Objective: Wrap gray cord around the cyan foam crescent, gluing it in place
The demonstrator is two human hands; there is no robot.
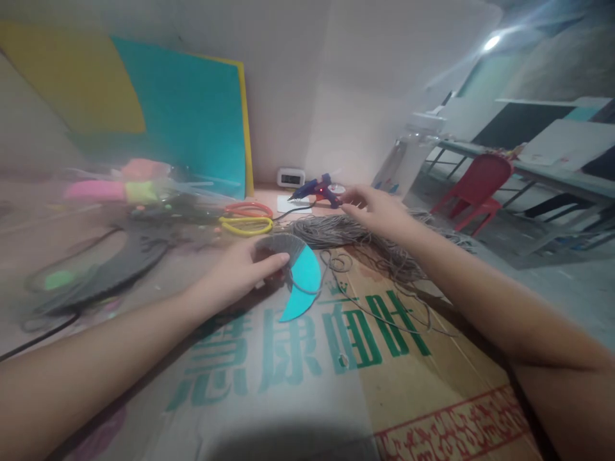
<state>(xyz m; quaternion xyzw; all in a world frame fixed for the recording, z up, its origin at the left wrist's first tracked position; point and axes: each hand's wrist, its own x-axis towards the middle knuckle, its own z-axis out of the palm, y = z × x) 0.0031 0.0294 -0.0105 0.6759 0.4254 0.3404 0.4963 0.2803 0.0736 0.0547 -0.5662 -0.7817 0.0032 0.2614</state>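
My left hand (245,266) pinches a turquoise crescent (307,275) by its upper end, which is wound with grey cord. The lower end is bare and pointed, and one loop of cord crosses it. My right hand (377,211) is at the back, thumb and fingers apart, beside the handle of a blue glue gun (312,188) with a small red light. I see nothing between those fingers. Below that hand lies a tangled hank of grey cord (327,232), with loose strands trailing onto the cardboard (394,390).
Red- and yellow-handled scissors (247,224) lie behind my left hand. A small white digital clock (291,177) stands by the wall. At left are a blurred dark curved piece (115,272) and coloured sheets (192,121). A red chair (480,186) stands beyond the table at right.
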